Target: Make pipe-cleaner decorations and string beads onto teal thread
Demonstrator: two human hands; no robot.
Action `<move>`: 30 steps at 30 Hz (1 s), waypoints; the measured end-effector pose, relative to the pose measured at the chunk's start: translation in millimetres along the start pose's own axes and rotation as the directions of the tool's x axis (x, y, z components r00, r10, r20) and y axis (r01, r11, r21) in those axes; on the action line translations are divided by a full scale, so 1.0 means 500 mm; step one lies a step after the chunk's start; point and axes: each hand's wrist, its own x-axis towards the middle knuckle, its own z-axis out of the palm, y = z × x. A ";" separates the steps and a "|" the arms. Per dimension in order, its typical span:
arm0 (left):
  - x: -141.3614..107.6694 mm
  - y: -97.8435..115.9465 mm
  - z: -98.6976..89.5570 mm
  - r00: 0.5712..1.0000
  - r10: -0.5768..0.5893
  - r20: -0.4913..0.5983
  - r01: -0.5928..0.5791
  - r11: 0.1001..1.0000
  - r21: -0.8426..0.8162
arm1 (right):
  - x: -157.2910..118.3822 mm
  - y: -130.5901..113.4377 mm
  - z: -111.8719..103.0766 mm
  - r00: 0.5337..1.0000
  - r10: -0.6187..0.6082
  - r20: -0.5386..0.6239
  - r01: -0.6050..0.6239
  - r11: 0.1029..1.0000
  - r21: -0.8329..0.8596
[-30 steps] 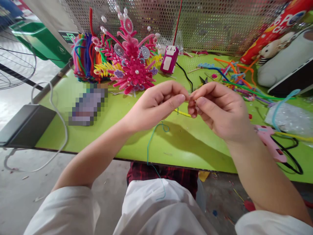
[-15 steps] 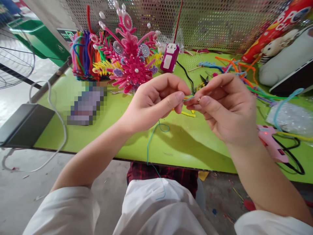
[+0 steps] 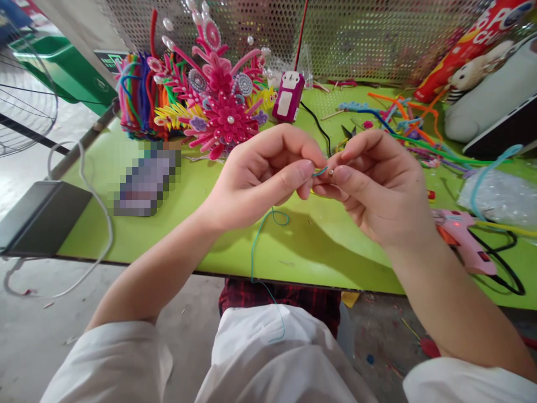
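Observation:
Both my hands meet above the front of the green table [image 3: 327, 235]. My left hand [image 3: 255, 173] is closed in a pinch on a thin teal cord [image 3: 252, 252], whose loose end loops on the table and drops over the edge onto the white clothing. My right hand [image 3: 386, 193] pinches a small shiny piece [image 3: 331, 172], too tiny to identify, between thumb and fingers. A short stretch of cord spans the narrow gap between the fingertips. Behind my left hand stands a pink flower ornament [image 3: 230, 119] with pearl beads and yellow sprigs.
A pink glue gun [image 3: 465, 235] lies by my right forearm, near bubble wrap [image 3: 499, 196]. Bundled pipe cleaners [image 3: 138, 101], a purple device [image 3: 288, 96], cutters [image 3: 348, 132] and loose pipe cleaners [image 3: 403, 115] sit at the back. A grey box [image 3: 46, 215] with a white cable is left.
My right hand has shifted slightly left, closer to my left fingertips. Less cord shows between the hands. The view has moved a little; the hanging cord stays nearly the same.

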 end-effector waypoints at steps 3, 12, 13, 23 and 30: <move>-0.001 -0.002 -0.003 1.000 0.001 -0.016 0.000 1.000 0.019 | 0.003 0.000 0.001 1.000 0.016 0.009 -0.016 0.997 0.078; 0.006 -0.033 -0.019 0.996 0.087 0.029 -0.087 0.996 0.018 | 0.006 0.006 0.009 0.999 0.049 0.009 -0.049 0.982 0.182; 0.006 -0.034 -0.020 0.996 0.083 0.023 -0.083 0.996 0.026 | 0.007 0.007 0.009 0.998 0.057 0.008 -0.058 0.980 0.189; 0.005 -0.028 -0.018 0.998 0.065 -0.007 -0.065 0.996 0.056 | 0.008 0.012 0.004 0.997 0.070 0.025 -0.073 0.985 0.155; 0.020 -0.032 -0.019 0.992 0.122 -0.023 -0.120 0.990 0.076 | 0.004 0.006 -0.024 0.978 0.023 0.207 -0.030 0.999 0.032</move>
